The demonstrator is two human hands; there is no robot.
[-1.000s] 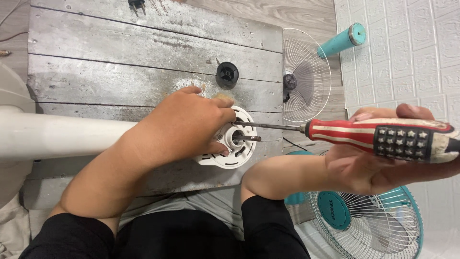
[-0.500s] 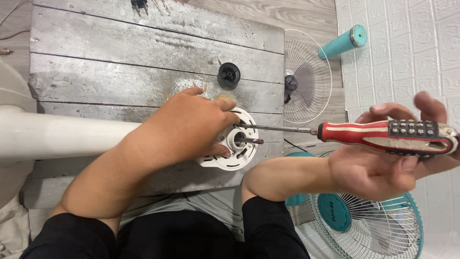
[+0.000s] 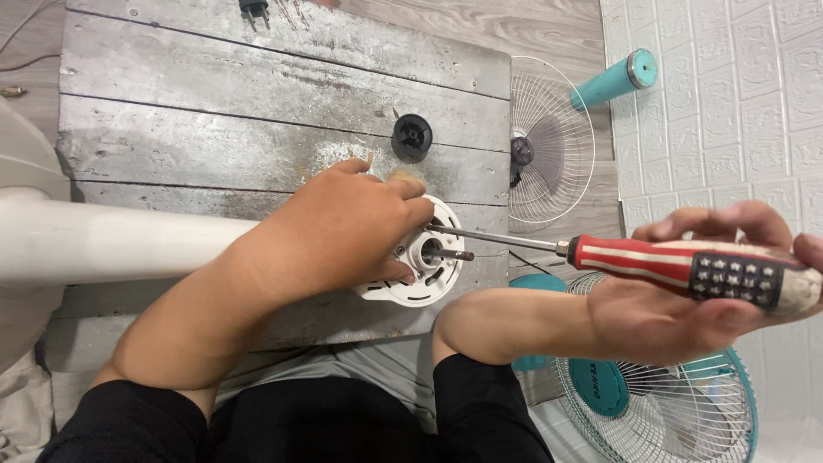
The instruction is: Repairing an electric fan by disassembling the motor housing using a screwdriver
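Down on the weathered wooden table (image 3: 214,111), the left hand (image 3: 339,231) lies curled over the white fan motor housing (image 3: 420,279), fingers wrapped round its top edge. Just beyond those fingertips the screwdriver (image 3: 686,266) shaft meets the housing beside the motor spindle (image 3: 453,255). The right hand (image 3: 686,300) cradles the striped handle, fingers loosely bent. A black knob (image 3: 411,137) sits just above the left fingers.
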